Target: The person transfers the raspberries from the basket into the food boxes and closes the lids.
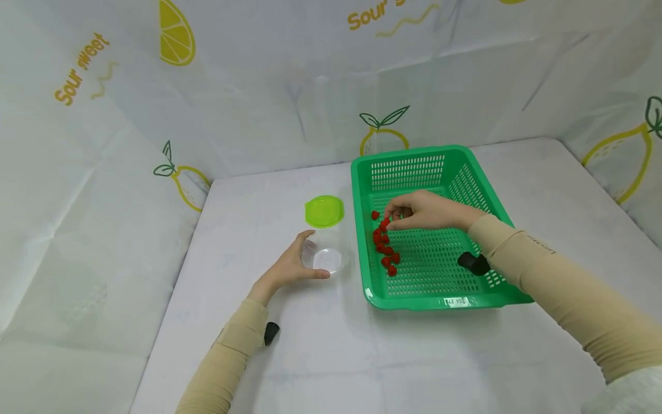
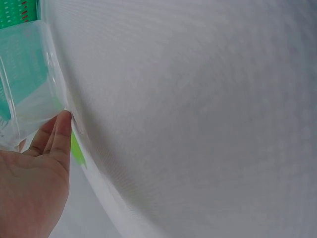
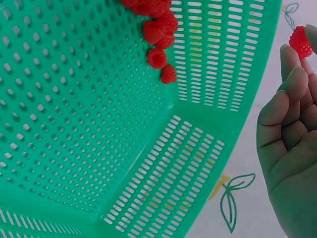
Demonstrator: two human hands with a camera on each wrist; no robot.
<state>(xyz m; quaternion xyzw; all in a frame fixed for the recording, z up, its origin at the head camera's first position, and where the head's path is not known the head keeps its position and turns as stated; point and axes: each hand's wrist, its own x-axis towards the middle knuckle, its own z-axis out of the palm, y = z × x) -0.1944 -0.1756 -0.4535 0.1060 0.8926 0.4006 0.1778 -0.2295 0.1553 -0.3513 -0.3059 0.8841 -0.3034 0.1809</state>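
Observation:
On the table, my left hand (image 1: 291,265) holds a clear plastic container (image 1: 328,260), with the thumb at its near side and the fingers at its far side. In the left wrist view the container (image 2: 29,74) appears tilted, the fingertips against its wall. My right hand (image 1: 421,210) is above the green basket (image 1: 366,253). Between its thumb and fingertips it pinches a red raspberry (image 3: 299,42), clearest in the right wrist view. Several other raspberries (image 1: 388,251) lie along the left side of the basket floor.
A bright green lid (image 1: 324,211) lies flat on the white table just behind the container. The basket's raised, slotted walls stand to the container's right. White cloth printed with lemons (image 1: 289,86) hangs behind and to the left of the table.

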